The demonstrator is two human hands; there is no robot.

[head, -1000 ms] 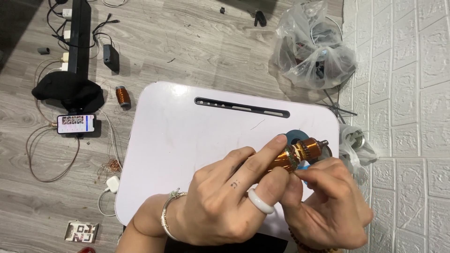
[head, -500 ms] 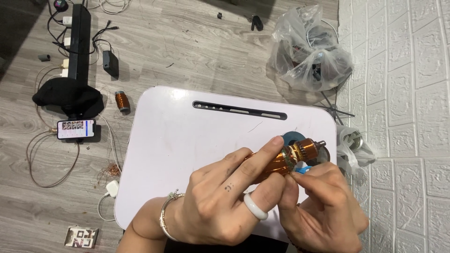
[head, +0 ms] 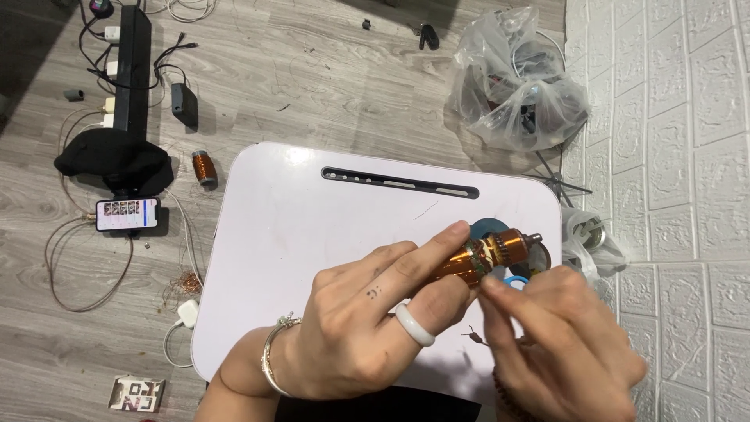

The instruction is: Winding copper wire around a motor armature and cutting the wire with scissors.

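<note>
The left hand (white ring on one finger) grips a copper-wound motor part above the white lap table. The right hand pinches at the part's near side with closed fingertips. Farther off, a copper spool, phone, and plastic bag lie on the floor.

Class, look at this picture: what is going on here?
A person sits over a white lap table on a wooden floor. The left hand grips a copper-wound motor rotor above the table, while the right hand picks at its winding with the fingertips. A second copper coil and a phone lie on the floor.
</note>
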